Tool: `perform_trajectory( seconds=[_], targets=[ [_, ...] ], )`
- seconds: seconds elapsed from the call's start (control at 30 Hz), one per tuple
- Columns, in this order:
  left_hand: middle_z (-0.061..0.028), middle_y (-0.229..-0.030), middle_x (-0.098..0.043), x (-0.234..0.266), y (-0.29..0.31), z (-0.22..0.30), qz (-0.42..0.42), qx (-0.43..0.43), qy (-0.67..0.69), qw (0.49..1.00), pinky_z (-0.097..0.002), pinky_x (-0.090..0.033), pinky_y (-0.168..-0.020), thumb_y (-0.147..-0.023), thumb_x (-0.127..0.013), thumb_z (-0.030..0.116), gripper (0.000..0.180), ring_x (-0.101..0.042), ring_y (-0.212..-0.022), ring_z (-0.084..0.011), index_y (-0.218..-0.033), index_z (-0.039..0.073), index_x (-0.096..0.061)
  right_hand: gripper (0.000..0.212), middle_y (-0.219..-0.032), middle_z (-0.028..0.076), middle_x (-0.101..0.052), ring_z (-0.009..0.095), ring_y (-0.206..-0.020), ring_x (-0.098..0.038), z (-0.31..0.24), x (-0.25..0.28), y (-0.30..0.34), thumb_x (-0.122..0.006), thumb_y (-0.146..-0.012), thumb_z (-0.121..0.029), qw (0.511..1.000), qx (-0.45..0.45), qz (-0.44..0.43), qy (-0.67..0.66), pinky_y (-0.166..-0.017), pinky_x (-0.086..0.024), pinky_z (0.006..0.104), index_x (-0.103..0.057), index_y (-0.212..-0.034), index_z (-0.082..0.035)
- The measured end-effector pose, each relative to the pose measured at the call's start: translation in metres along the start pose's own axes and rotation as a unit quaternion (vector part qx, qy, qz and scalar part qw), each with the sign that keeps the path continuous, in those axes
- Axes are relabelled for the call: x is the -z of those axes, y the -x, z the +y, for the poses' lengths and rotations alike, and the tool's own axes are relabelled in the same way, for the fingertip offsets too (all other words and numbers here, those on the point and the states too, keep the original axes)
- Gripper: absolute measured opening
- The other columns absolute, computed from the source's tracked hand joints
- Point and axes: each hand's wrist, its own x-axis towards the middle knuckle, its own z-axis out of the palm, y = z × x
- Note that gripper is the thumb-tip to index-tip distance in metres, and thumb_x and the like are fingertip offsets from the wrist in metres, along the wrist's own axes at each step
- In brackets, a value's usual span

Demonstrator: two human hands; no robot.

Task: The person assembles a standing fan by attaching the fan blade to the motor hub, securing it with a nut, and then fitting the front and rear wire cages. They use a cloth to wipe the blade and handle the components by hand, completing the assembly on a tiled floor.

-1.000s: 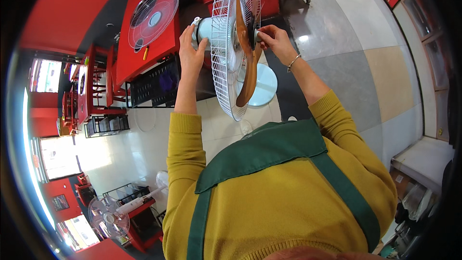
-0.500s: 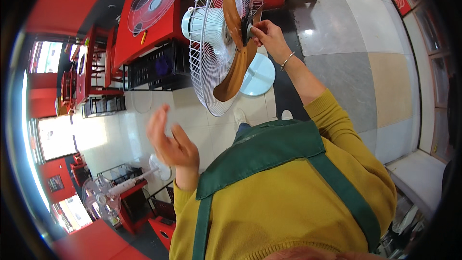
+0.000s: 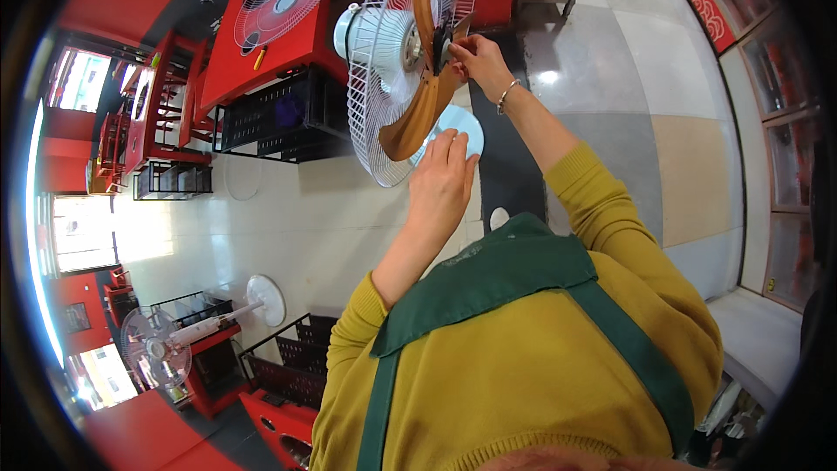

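Note:
A pedestal fan stands in front of me without its front grille. Its brown blade sits in front of the white wire rear guard, with the pale motor housing behind. My right hand reaches to the blade's centre, thumb and fingers pinched on the hub knob, which they mostly hide. My left hand is raised just below the lower blade, its fingers stretched out and holding nothing. Past its fingertips shows the round pale-blue fan base on the floor.
A loose white front grille and a small yellow-handled tool lie on the red table at the far left. Another white fan stands at the lower left. A black perforated rack is beside the table.
My left hand has moved right and up, from the left side to just below the blade. My right hand stays at the hub. The view has shifted slightly.

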Motion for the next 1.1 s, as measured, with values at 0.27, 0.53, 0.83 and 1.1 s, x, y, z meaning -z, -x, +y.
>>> perform_trajectory(
  seconds=[0.27,0.53,0.83,1.1],
  targets=[
    [-0.0227,-0.126,-0.058,-0.029,-0.028,-0.007,0.213,0.093,0.051,0.971,-0.0414,-0.050,-0.098,-0.085,-0.076,0.004,0.059,-0.060,-0.119,-0.0370,-0.134,-0.006,-0.044,0.017,-0.082,0.006,-0.067,0.011,-0.062,-0.064,-0.001,0.003,-0.010,-0.069,-0.096,-0.011,1.000,-0.012,-0.018,-0.007,-0.055,-0.053,0.0252,-0.062,-0.103,0.003],
    [-0.0223,-0.129,-0.060,-0.045,-0.083,-0.015,0.291,0.190,0.017,0.937,-0.0405,-0.050,-0.100,-0.082,-0.081,0.007,0.066,-0.062,-0.118,-0.0348,-0.136,-0.006,-0.045,0.021,-0.083,0.007,-0.068,0.012,-0.066,-0.065,0.002,0.013,-0.021,-0.070,-0.096,-0.013,0.996,-0.032,-0.081,-0.028,-0.058,-0.053,0.0263,-0.060,-0.105,0.003],
    [-0.0102,-0.102,-0.076,-0.048,-0.109,-0.025,0.265,0.265,0.090,0.923,-0.0317,-0.053,-0.086,-0.080,-0.082,0.005,0.035,-0.071,-0.095,-0.0171,-0.110,-0.005,-0.066,0.023,-0.085,0.007,-0.068,0.012,-0.068,-0.065,-0.002,0.022,-0.033,-0.071,-0.095,-0.014,0.979,-0.111,-0.144,-0.091,-0.060,-0.052,0.0250,-0.058,-0.107,0.002],
    [-0.0141,-0.082,-0.074,-0.032,-0.117,-0.051,0.153,0.223,-0.011,0.963,-0.0381,-0.054,-0.067,-0.074,-0.086,0.017,0.031,-0.070,-0.073,-0.0324,-0.095,-0.002,-0.072,0.020,-0.081,0.005,-0.066,0.011,-0.065,-0.063,-0.001,0.019,-0.030,-0.070,-0.096,-0.015,0.980,-0.116,-0.126,-0.105,-0.058,-0.051,0.0246,-0.059,-0.102,0.001]
  ],
)
